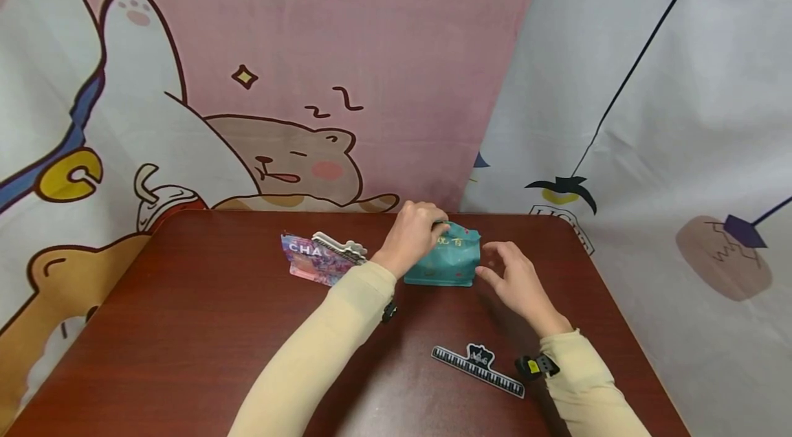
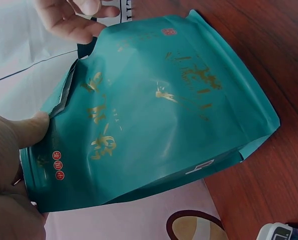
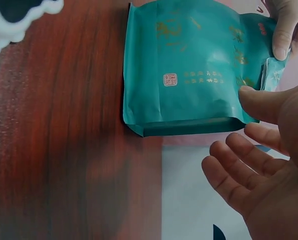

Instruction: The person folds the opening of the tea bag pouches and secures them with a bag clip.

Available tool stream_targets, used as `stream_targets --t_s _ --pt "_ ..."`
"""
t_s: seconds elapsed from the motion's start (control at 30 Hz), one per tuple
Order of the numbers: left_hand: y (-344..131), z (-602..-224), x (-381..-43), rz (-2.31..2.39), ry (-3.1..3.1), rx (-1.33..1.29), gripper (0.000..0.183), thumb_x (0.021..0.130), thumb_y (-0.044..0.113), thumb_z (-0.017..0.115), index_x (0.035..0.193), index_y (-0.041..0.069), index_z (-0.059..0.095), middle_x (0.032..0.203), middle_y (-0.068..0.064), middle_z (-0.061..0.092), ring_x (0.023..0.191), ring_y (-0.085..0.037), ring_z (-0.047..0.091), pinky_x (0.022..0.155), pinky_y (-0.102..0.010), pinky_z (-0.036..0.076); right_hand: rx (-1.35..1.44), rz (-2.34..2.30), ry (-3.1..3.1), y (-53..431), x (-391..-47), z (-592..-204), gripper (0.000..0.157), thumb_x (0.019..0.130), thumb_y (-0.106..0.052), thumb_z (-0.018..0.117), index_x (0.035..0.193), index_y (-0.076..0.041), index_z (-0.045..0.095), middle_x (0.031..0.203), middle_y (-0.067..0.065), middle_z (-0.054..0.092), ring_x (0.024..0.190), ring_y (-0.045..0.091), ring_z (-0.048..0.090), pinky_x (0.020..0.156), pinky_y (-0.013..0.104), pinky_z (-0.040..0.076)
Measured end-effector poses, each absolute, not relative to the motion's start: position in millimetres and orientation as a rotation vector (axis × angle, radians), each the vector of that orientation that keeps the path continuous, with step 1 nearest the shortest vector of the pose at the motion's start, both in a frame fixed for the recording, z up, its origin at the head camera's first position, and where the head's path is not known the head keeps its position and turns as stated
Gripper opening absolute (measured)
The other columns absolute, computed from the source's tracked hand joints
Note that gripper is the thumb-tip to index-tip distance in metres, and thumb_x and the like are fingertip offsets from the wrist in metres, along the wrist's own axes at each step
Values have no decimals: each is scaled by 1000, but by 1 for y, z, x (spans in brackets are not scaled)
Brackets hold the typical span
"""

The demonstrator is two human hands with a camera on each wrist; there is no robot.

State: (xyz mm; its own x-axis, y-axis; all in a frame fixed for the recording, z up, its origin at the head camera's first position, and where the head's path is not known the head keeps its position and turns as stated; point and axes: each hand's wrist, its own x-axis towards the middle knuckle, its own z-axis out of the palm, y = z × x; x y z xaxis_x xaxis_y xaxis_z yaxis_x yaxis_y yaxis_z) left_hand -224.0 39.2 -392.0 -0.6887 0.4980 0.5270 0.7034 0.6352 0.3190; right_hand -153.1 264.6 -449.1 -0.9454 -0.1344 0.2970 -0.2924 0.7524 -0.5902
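A teal pouch [image 1: 442, 263] with gold lettering stands upright toward the back of the table. My left hand [image 1: 410, 234] pinches its top at the left, thumb on one face, as the left wrist view shows, where the pouch's upper edge [image 2: 63, 92] is folded over. Just off the pouch's right side is my right hand [image 1: 521, 282], its fingers spread and loosely bent. In the right wrist view its thumb [image 3: 261, 102] overlaps the pouch's top corner. A long clip [image 1: 479, 370] with a piano-key pattern and black handle lies in front of the right hand.
Left of the teal pouch stands a pink and purple pouch [image 1: 309, 262] marked "CHA", with a white-edged clip [image 1: 337, 244] across its top. The brown table [image 1: 216, 327] ends at a cartoon-printed cloth [image 1: 408, 80] behind it.
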Motion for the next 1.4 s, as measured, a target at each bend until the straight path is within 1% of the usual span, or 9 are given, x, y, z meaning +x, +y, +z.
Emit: stream_targets --t_s 0.1,0.23,0.5,0.67,0.9,1.17,1.4 --pt "39 -393 -224 -728 -2463 -955 7 93 17 79 96 12 82 90 0 76 87 -15 71 90 -36 51 362 968 -2737 265 -149 -451 40 93 -8 76 128 4 60 113 17 61 95 35 62 80 47 52" --pt "38 -394 -224 -736 -2467 -958 7 93 17 79 96 12 82 91 0 76 88 -16 71 90 -36 51 385 956 -2758 265 -144 -453 39 93 -8 77 127 3 61 114 18 61 96 34 62 80 47 53" --pt "37 -394 -224 -740 -2478 -954 8 93 17 79 97 11 82 93 -1 77 90 -16 72 95 -38 51 412 941 -2789 263 -138 -454 38 93 -11 78 125 1 64 111 13 63 94 25 62 78 43 53" --pt "37 -395 -225 -745 -2473 -957 8 92 16 79 97 10 82 93 -1 77 89 -17 72 97 -37 52 410 950 -2815 262 -134 -454 39 92 -12 79 125 2 64 112 13 64 97 27 63 80 45 53" --pt "37 -396 -224 -742 -2494 -954 9 94 18 78 98 11 82 93 0 77 90 -16 71 92 -36 51 450 935 -2867 263 -126 -455 38 92 -13 79 123 3 66 115 14 65 97 29 62 79 45 53" --pt "37 -394 -225 -717 -2499 -962 10 95 20 77 99 13 82 93 1 76 89 -14 71 84 -33 50 518 906 -2942 266 -119 -459 33 91 -15 80 118 0 68 114 10 66 104 31 64 88 52 54" --pt "38 -392 -226 -733 -2497 -966 9 94 19 78 99 12 82 93 1 76 89 -15 71 83 -33 50 541 883 -3044 269 -113 -461 28 91 -17 80 114 -3 70 108 6 66 97 26 64 81 45 55"
